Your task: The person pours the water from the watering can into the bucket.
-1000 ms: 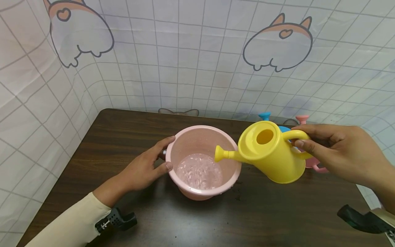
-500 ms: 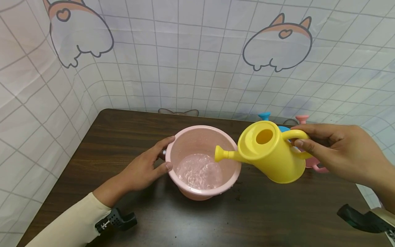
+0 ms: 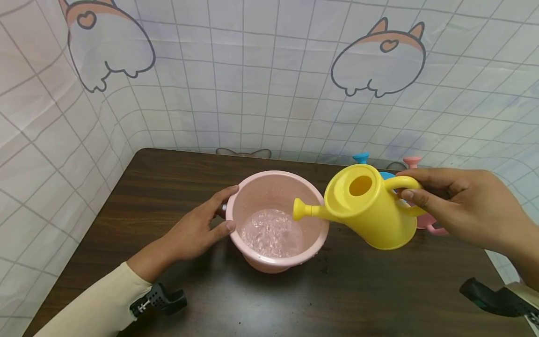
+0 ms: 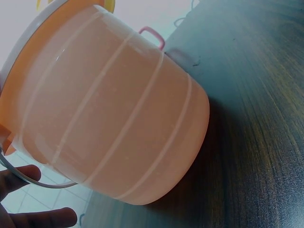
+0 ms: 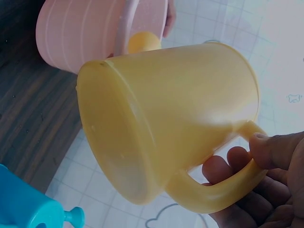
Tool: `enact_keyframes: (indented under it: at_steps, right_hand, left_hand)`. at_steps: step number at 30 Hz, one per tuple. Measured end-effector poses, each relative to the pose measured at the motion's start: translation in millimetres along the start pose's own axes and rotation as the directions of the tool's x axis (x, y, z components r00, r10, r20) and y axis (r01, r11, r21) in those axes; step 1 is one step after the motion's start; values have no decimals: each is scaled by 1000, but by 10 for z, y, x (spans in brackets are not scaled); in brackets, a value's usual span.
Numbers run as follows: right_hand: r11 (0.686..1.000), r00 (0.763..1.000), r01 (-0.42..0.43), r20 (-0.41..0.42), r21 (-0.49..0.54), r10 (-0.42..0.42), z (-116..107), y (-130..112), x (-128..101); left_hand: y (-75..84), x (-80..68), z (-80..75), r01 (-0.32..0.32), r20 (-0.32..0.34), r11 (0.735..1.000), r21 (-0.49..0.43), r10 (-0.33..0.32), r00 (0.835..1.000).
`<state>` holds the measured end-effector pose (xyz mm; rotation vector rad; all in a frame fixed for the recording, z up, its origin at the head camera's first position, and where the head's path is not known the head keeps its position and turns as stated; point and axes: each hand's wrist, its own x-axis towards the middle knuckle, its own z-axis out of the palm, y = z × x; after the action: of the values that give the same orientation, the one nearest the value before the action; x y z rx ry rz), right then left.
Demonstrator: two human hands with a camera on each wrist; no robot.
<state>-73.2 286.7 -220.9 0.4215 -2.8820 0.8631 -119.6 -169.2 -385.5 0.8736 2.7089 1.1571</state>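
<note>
A pink bucket (image 3: 269,267) stands on the dark wooden table, with rippling water (image 3: 273,234) in its bottom. My left hand (image 3: 198,229) holds the bucket's left rim, thumb and index fingertip on the edge. Two of its fingers (image 4: 45,218) show beside the wire handle (image 4: 47,184) in the left wrist view. My right hand (image 3: 476,206) grips a yellow watering can (image 3: 379,220) by its handle, fingers curled round it. The can is tilted left, its spout (image 3: 309,210) over the bucket's right inner side. No stream is clearly visible from the spout.
Behind the yellow can, partly hidden, stand a blue watering can (image 5: 28,199) and a pink watering can (image 3: 429,224). A patterned sheet (image 3: 261,93) hangs along the table's back edge. Small wet spots (image 3: 324,262) lie right of the bucket.
The ripples on the water have changed shape. Both hands, the bucket and the tilted can stay almost in the same place.
</note>
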Motion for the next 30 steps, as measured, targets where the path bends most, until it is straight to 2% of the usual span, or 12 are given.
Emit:
enact_keyframes:
  at_steps: [5, 21, 30]
  right_hand:
    - [999, 1000, 22, -9, -26, -23, -2, -10, 9]
    - [999, 999, 32, -15, 7, -32, 11, -8, 18]
    - [998, 999, 43, -24, -34, -44, 8, -7, 39]
  left_hand:
    - [3, 3, -1, 7, 4, 1000, 3, -7, 1000]
    - [-1, -5, -1, 8, 2, 1000, 0, -8, 1000]
    - [-10, 0, 5, -18, -13, 1000, -4, 18, 1000]
